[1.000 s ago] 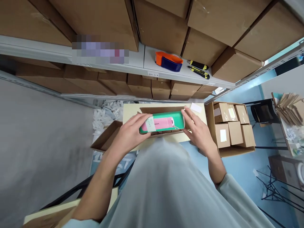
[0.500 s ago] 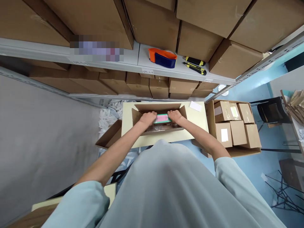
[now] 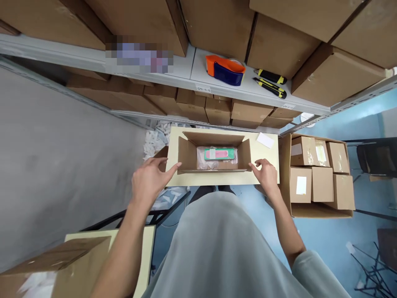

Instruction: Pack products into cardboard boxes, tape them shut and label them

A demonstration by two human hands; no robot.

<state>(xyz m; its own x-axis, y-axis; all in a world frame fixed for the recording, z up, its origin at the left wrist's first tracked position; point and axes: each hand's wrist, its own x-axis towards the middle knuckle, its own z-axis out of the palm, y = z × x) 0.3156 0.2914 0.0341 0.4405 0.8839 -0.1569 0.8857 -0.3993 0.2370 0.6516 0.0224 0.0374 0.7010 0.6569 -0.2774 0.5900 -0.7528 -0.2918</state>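
An open cardboard box [image 3: 187, 155] stands on the pale yellow table with its flaps raised. Inside it a green and pink packet [image 3: 219, 154] lies flat on clear plastic wrapping [image 3: 207, 164]. My left hand [image 3: 150, 179] is off the box's left side, thumb and fingers spread, with nothing in it. At the front right corner is my right hand [image 3: 266, 174], fingers apart, its thumb tip at the box edge; whether it touches the cardboard I cannot tell.
A white paper slip [image 3: 265, 140] lies at the table's back right. Small closed boxes fill a large carton [image 3: 287, 178] on the right. On the shelf ahead are an orange and blue tape dispenser [image 3: 228, 71] and yellow-black utility knives [image 3: 270, 85]. Another carton [image 3: 83, 265] stands lower left.
Both hands have come out of the box and moved apart to its sides. The green and pink packet, between them before, now lies in the box. The view has shifted.
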